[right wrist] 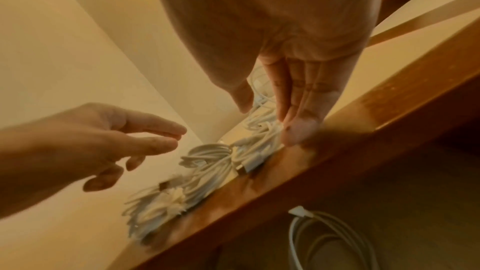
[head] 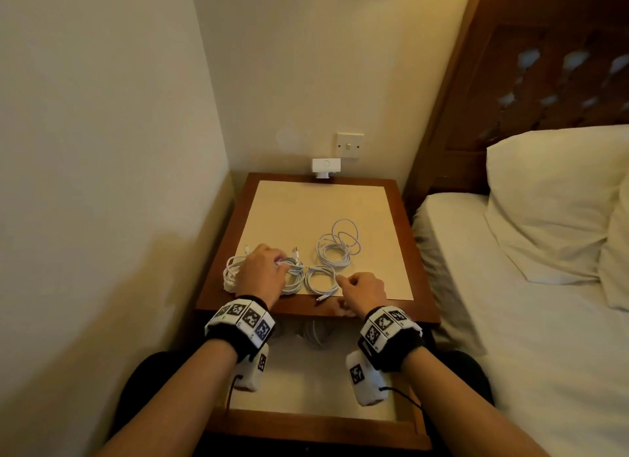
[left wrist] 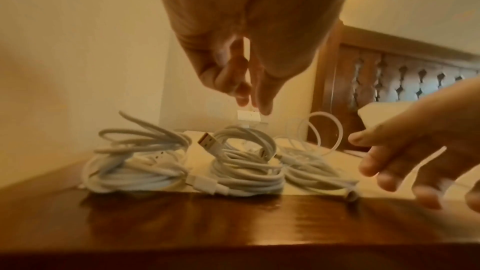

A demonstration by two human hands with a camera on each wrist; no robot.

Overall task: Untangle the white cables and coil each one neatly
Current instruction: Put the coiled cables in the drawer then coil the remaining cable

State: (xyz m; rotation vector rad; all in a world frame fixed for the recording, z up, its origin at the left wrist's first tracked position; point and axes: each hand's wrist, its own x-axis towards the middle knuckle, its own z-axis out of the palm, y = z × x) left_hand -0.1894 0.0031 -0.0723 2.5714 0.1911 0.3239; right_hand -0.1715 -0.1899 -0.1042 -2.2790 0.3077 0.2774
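Near edge of the bedside table: right hand hovers just right of the nearest small coil, fingers loosely spread and gripping nothing, likely poised to tidy its stray plug end lying on the wood. Left hand hangs over the 2 left coils, fingers relaxed downward, holding nothing that shows; these 3 bundles sit in a row, probably parked there as finished. Farther right, 1 looser coil sprawls with loops lifting, seemingly the least tidy.
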